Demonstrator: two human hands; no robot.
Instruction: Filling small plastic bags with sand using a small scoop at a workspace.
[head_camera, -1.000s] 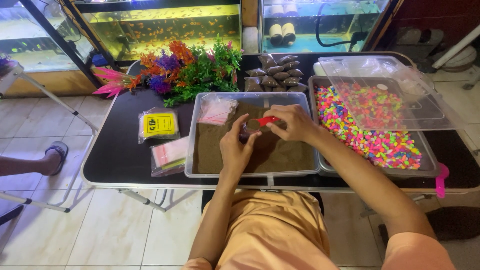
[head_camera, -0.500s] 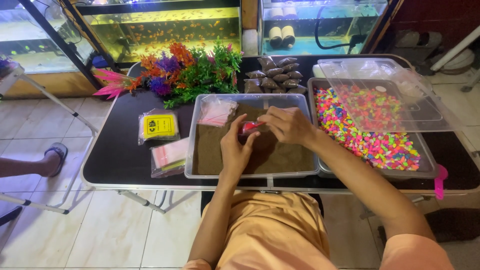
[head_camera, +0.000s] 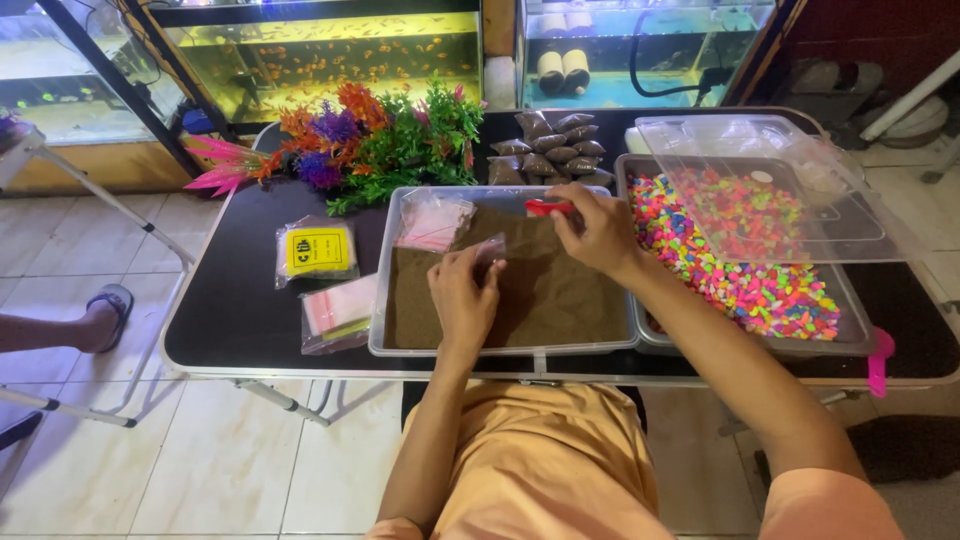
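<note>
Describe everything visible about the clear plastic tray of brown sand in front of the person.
The clear rectangular plastic tray of brown sand lies flat on the black table, near its front edge, beside a second tray of multicoloured gravel. Fine dark-brown sand covers its floor. A stack of small clear bags rests in its far-left corner. The left hand holds a small clear bag over the sand; the right hand grips a red scoop at the far rim.

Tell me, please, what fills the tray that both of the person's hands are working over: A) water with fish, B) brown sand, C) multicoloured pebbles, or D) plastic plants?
B: the left hand and the right hand are both over the clear tray filled with brown sand, while the multicoloured pebbles lie in the neighbouring tray to its right.
</note>
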